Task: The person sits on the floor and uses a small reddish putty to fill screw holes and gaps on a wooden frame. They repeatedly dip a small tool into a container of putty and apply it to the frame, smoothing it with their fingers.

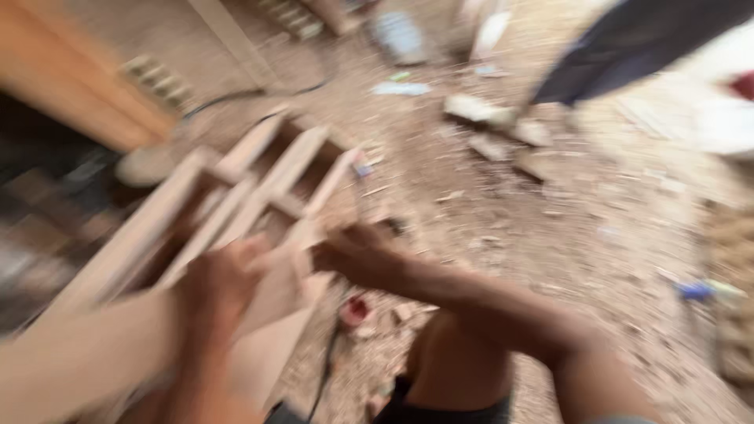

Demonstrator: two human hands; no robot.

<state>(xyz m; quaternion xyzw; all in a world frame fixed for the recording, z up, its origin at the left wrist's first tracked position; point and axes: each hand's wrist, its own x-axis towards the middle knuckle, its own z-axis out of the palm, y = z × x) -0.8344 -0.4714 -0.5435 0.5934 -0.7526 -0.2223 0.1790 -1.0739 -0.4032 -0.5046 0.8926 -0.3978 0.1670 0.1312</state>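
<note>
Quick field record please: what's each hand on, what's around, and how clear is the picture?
left hand: on the near end of a pale wooden frame
right hand: on the same frame's near end, arm crossing from the right
grip: cannot tell for either hand, blurred
ground: dirt strewn with wood scraps
nearby: small red object
image: heavy motion blur

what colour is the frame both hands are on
Pale, light tan bare wood; the wooden frame shows in the blurred head view.
</note>
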